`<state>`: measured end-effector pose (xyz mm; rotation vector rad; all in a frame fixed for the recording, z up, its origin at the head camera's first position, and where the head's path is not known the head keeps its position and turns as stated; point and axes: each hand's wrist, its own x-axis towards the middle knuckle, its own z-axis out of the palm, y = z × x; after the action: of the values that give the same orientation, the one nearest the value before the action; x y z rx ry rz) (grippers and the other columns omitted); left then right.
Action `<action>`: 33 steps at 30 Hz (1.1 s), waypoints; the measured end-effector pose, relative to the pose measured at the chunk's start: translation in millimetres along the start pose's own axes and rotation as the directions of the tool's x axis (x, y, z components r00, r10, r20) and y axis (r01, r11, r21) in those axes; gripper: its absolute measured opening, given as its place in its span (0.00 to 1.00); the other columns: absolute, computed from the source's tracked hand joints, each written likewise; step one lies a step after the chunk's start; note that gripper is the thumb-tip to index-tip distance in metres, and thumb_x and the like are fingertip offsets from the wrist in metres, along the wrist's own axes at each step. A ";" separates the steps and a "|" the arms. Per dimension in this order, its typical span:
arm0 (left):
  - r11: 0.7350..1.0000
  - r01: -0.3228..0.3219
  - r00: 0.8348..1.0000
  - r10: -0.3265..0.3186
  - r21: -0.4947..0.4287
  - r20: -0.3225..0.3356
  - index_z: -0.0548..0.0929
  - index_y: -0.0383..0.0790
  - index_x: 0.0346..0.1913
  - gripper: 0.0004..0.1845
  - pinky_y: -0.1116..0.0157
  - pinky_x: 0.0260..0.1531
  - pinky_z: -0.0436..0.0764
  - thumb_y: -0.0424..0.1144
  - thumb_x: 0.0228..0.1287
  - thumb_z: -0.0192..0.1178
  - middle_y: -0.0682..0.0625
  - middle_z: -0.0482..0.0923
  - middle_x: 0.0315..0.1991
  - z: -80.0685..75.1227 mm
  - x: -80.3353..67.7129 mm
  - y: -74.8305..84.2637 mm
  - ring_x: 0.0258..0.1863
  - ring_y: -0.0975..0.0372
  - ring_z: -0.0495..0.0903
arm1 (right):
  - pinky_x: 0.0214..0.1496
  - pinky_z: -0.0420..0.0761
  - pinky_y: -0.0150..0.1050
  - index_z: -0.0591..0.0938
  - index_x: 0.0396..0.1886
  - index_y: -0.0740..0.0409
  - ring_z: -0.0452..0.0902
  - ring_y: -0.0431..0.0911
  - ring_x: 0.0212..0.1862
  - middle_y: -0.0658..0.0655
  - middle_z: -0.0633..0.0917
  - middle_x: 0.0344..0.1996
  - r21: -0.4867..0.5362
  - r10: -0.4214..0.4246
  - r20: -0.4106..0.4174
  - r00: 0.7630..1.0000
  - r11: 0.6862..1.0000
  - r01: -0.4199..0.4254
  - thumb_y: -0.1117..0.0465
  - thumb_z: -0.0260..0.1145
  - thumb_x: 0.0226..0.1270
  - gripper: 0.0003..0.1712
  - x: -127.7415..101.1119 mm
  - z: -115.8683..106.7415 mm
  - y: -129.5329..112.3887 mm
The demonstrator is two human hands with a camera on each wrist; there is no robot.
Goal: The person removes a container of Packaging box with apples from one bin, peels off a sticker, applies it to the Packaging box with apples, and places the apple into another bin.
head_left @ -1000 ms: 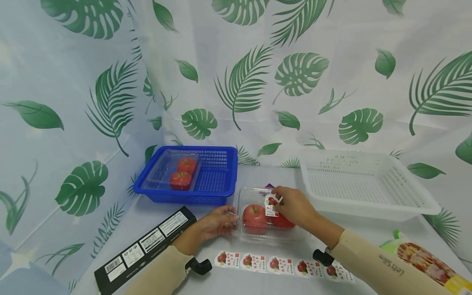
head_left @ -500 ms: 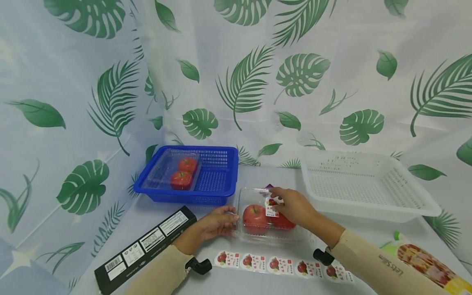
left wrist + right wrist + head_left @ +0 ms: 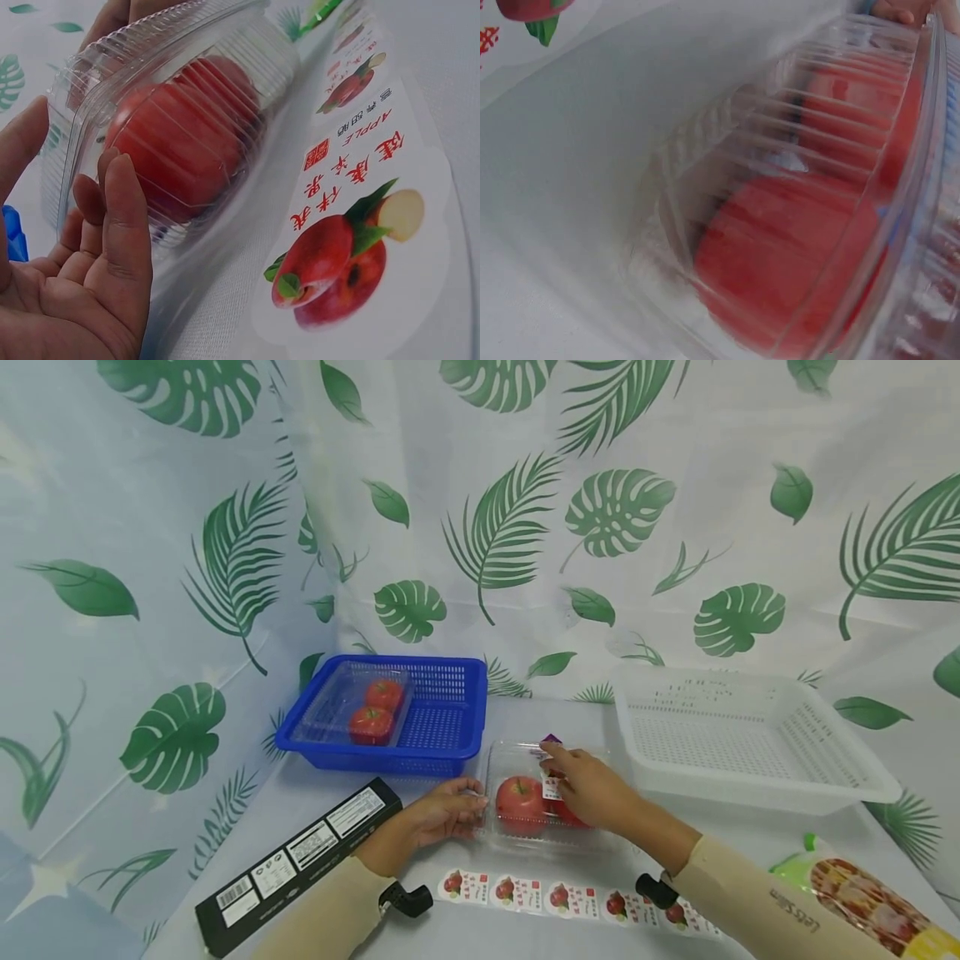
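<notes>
A table covered with a pale cloth is shown, and a curtain printed with green leaves is hung behind it and along its left side. Near the middle of the table a clear plastic clamshell box holding two red apples is set. The box's left end is touched by the left hand, whose fingers are held relaxed and nearly straight against the plastic. The lid is pressed by the right hand, fingers flat, over a small apple label that is stuck on the lid.

Along the near edge of the table a strip of apple stickers is laid flat, just in front of the box. Toward the far left corner a blue basket is placed, with another clear box of two red fruits inside it. Toward the far right corner a white basket is seen. A long black carton is laid slanting at the near left, and a colourful printed packet is seen at the near right corner.
</notes>
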<state>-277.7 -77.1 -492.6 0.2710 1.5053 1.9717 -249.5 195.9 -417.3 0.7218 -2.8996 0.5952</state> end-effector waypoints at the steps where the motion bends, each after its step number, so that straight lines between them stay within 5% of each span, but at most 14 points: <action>1: 1.000 0.001 1.000 -0.001 0.001 0.000 0.70 0.41 0.46 0.11 0.63 0.30 0.84 0.32 0.66 0.60 0.51 0.77 0.30 -0.1 0.0 -0.1 0.31 0.60 0.82 | 0.61 0.72 0.58 0.64 0.71 0.55 0.71 0.58 0.61 0.52 0.83 0.54 0.007 -0.002 0.007 1.000 1.000 0.002 0.65 0.61 0.67 0.33 -1.1 0.6 -0.9; 8: 1.000 0.006 1.000 -0.006 0.011 -0.005 0.70 0.42 0.46 0.11 0.63 0.31 0.84 0.33 0.66 0.61 0.50 0.77 0.31 -1.1 -0.3 -0.5 0.32 0.60 0.82 | 0.61 0.72 0.55 0.62 0.73 0.48 0.70 0.55 0.63 0.49 0.81 0.56 0.009 0.006 0.035 0.999 1.000 -0.006 0.65 0.62 0.66 0.37 -12.1 1.1 -6.6; 16: 1.000 0.001 1.000 -0.001 0.007 0.007 0.69 0.42 0.45 0.11 0.63 0.31 0.84 0.32 0.66 0.60 0.50 0.77 0.32 -1.0 -0.1 -0.9 0.32 0.60 0.82 | 0.59 0.75 0.55 0.66 0.71 0.57 0.71 0.57 0.62 0.55 0.80 0.57 0.059 -0.046 0.042 0.998 0.997 0.044 0.68 0.63 0.66 0.34 -30.1 -1.1 -6.7; 22: 1.000 0.001 1.000 -0.001 0.001 0.004 0.69 0.41 0.46 0.11 0.63 0.31 0.84 0.32 0.66 0.60 0.50 0.76 0.31 0.4 -0.1 3.8 0.31 0.60 0.81 | 0.62 0.72 0.55 0.68 0.71 0.55 0.67 0.56 0.65 0.49 0.81 0.57 0.107 -0.079 0.044 0.996 0.991 0.074 0.72 0.60 0.63 0.35 -36.5 -5.7 -3.4; 33: 1.000 0.003 1.000 -0.003 0.002 0.007 0.70 0.42 0.46 0.11 0.62 0.33 0.85 0.32 0.67 0.61 0.51 0.77 0.31 -0.9 -1.1 1.2 0.32 0.61 0.82 | 0.60 0.73 0.54 0.66 0.71 0.55 0.68 0.53 0.66 0.49 0.82 0.55 0.130 -0.046 0.044 0.998 0.991 0.040 0.75 0.56 0.62 0.36 -45.3 -7.9 10.1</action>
<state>-277.7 -78.6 -491.6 0.2756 1.5025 1.9654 -214.3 226.7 -421.9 0.8231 -2.9006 0.7777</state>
